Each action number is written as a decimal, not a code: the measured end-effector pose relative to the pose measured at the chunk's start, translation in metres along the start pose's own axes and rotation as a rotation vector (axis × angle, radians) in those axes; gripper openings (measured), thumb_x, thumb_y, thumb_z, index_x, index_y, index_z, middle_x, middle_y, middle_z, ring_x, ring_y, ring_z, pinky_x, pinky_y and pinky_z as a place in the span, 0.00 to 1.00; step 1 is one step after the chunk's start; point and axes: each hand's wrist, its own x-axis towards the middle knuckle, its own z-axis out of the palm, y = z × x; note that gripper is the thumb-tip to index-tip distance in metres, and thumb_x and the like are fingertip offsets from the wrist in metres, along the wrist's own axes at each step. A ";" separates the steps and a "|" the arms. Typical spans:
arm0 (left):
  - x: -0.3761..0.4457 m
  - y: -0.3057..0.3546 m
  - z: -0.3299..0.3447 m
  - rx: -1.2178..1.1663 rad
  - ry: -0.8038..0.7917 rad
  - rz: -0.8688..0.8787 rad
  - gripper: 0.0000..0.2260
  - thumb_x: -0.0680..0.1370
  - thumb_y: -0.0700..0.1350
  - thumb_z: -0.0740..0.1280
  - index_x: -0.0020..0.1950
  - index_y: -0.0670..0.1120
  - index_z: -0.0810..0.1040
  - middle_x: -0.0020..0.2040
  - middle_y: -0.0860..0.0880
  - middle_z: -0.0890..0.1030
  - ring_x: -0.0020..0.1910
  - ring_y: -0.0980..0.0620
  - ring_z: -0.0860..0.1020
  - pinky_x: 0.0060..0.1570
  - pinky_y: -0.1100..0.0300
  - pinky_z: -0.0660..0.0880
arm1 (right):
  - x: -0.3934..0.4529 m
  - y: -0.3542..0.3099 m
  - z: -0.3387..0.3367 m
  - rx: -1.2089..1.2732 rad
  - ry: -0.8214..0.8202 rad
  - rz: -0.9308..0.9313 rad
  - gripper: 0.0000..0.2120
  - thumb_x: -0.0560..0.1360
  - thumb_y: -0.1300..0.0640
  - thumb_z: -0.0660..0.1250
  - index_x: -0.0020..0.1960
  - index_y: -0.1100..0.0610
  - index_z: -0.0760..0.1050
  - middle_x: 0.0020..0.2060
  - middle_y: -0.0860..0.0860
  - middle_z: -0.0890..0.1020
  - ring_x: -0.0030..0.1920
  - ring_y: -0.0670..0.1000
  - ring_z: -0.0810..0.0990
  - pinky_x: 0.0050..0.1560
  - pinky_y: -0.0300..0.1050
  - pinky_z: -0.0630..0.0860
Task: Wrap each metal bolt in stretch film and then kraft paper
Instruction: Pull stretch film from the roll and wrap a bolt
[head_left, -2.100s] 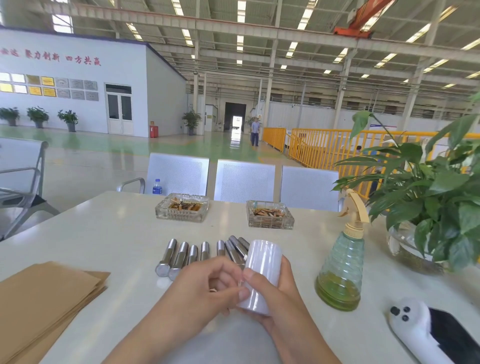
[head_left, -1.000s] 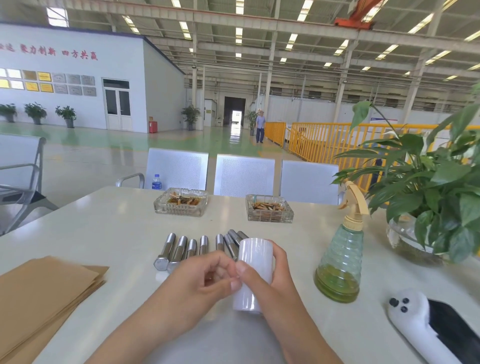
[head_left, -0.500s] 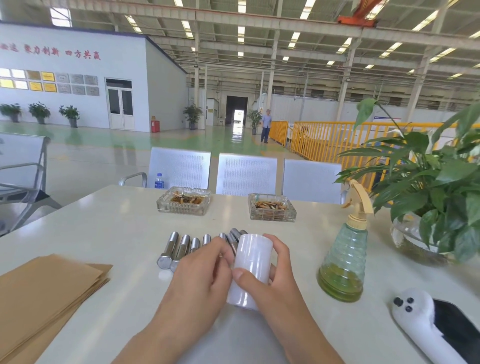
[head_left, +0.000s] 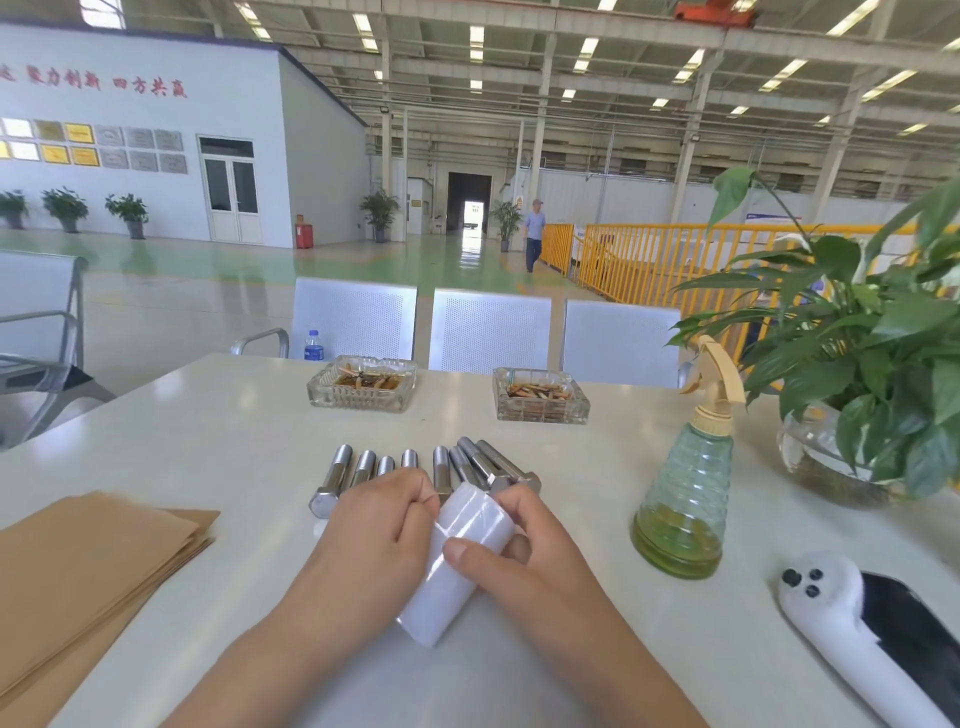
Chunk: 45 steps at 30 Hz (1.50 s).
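Now I've tipped the film roll flatter; right hand grasps it, left hand seemingly pinches for its edge.

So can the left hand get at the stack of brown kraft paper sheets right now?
Probably not yet: the left hand is pinching at the white stretch film roll. The stack of brown kraft paper sheets lies uncovered beside it.

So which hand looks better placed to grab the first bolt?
Probably the left hand: it sits right by the bolts, while the right hand grips the film roll.
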 end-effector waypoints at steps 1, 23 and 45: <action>0.000 -0.001 -0.002 0.015 0.004 -0.002 0.16 0.78 0.34 0.60 0.33 0.49 0.70 0.29 0.56 0.73 0.32 0.55 0.70 0.33 0.62 0.64 | -0.001 -0.001 -0.001 0.023 -0.026 0.020 0.17 0.67 0.43 0.76 0.53 0.46 0.77 0.50 0.55 0.86 0.48 0.48 0.84 0.53 0.47 0.77; 0.012 -0.015 -0.018 0.070 -0.148 0.018 0.10 0.72 0.47 0.55 0.34 0.54 0.72 0.27 0.55 0.72 0.31 0.53 0.70 0.34 0.57 0.66 | 0.002 -0.015 0.017 -0.841 0.275 -0.622 0.11 0.72 0.39 0.67 0.52 0.40 0.80 0.54 0.35 0.77 0.59 0.40 0.74 0.56 0.35 0.72; 0.012 -0.006 -0.012 -0.430 -0.140 -0.195 0.38 0.62 0.60 0.80 0.68 0.72 0.66 0.57 0.62 0.82 0.54 0.58 0.83 0.49 0.65 0.79 | 0.029 -0.025 0.009 -0.471 0.404 -0.154 0.07 0.79 0.54 0.67 0.42 0.51 0.75 0.35 0.51 0.82 0.40 0.52 0.82 0.46 0.56 0.80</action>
